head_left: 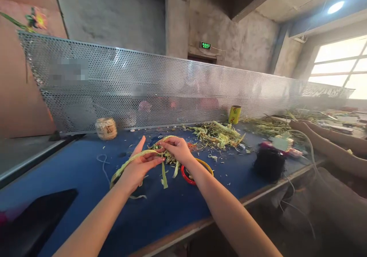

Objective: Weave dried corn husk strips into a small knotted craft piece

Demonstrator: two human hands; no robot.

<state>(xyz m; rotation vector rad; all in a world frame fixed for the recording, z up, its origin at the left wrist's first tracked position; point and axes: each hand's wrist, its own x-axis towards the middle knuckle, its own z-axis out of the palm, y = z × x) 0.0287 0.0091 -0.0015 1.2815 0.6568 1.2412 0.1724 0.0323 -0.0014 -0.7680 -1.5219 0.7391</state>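
A pale green-yellow braid of dried plant strips, which look like corn husk, arches over my left hand and curves down behind it. The fingers of that hand are pressed together on the braid's working end, with the thumb raised. My right hand pinches strips at the same end, its fingertips almost meeting the left ones. Loose strip ends hang below the fingers. Under my right forearm sits a round bowl with a red and yellow rim, partly hidden. Small plant scraps lie behind both hands.
A heap of loose husks lies beyond, near a yellow can. At left stands a jar; at right, a black spool. A perforated metal screen borders the blue tabletop. A co-worker's arms reach in from the right.
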